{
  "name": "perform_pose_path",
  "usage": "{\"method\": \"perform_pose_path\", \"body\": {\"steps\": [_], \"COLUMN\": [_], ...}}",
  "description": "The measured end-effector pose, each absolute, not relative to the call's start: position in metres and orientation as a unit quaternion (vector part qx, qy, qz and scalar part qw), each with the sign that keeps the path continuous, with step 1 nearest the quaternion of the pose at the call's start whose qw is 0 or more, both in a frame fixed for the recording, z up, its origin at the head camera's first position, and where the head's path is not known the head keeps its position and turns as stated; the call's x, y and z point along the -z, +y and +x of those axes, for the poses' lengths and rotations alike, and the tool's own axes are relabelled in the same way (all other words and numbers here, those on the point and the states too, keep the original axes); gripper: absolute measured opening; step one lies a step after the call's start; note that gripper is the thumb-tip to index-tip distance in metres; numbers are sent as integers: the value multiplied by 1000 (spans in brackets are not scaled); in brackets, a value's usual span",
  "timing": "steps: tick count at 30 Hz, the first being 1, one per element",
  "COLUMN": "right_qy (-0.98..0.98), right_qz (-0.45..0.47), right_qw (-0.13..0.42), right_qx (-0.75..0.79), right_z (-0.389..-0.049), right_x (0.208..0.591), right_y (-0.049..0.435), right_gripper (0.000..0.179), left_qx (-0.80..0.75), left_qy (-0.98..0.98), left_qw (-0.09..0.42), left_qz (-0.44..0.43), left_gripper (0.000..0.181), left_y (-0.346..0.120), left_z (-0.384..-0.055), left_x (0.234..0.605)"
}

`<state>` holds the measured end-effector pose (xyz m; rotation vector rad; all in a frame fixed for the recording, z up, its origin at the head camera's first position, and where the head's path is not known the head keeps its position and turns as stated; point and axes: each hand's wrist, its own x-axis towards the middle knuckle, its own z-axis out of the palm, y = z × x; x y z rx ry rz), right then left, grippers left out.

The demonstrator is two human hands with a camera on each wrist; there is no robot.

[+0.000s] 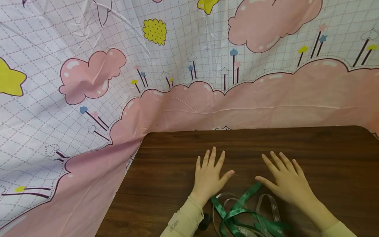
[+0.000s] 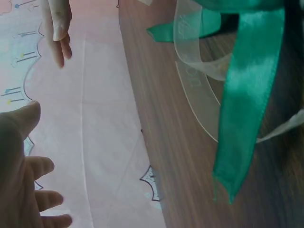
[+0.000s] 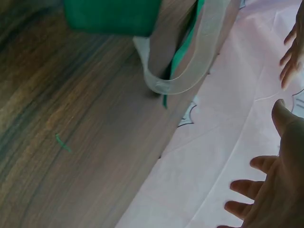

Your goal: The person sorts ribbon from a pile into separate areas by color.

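Observation:
Both hands are held out with straight, spread fingers and nothing in them. The left hand [image 1: 208, 179] is left of a loose tangle of ribbons, and the right hand [image 1: 288, 184] is at its upper right. Glossy green satin ribbon [image 2: 249, 95] loops through the pile, one cut end frayed in the left wrist view. Mixed with it is a sheer, whitish ribbon [image 3: 204, 57] with faint printing. One green ribbon end in the head view reaches close to the right thumb; whether they touch, I cannot tell. The pile's lower part runs out of the head view.
The ribbons lie on a dark wood-grain table [image 1: 165, 158]. A pink and white cartoon-printed cloth [image 1: 183, 112] hangs behind it and along the left side. Beside the left sleeve is a small black object [image 1: 204, 222]. A short green thread [image 3: 61, 142] lies on the tabletop.

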<state>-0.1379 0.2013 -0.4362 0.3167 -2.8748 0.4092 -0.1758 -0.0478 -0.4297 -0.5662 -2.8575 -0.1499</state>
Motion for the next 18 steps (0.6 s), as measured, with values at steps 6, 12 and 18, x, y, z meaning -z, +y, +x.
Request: {"method": "perform_pose_path", "body": {"steps": [6, 12, 18], "right_qy": [-979, -970, -960], "right_qz": [129, 162, 197], "right_qw": [107, 132, 151], "right_qx": [-119, -124, -128], "right_z": [-126, -113, -106], "right_x": [425, 426, 433], "right_y": [189, 176, 166], "right_gripper": [72, 59, 48], "left_qx": [48, 47, 61], "left_qy": [-966, -952, -938], "left_qw": [138, 177, 201], "left_qz": [-216, -244, -276], "left_gripper": [69, 63, 52], "left_y": [-49, -52, -55], "left_z": [-163, -148, -132], "left_x": [422, 421, 429]}}
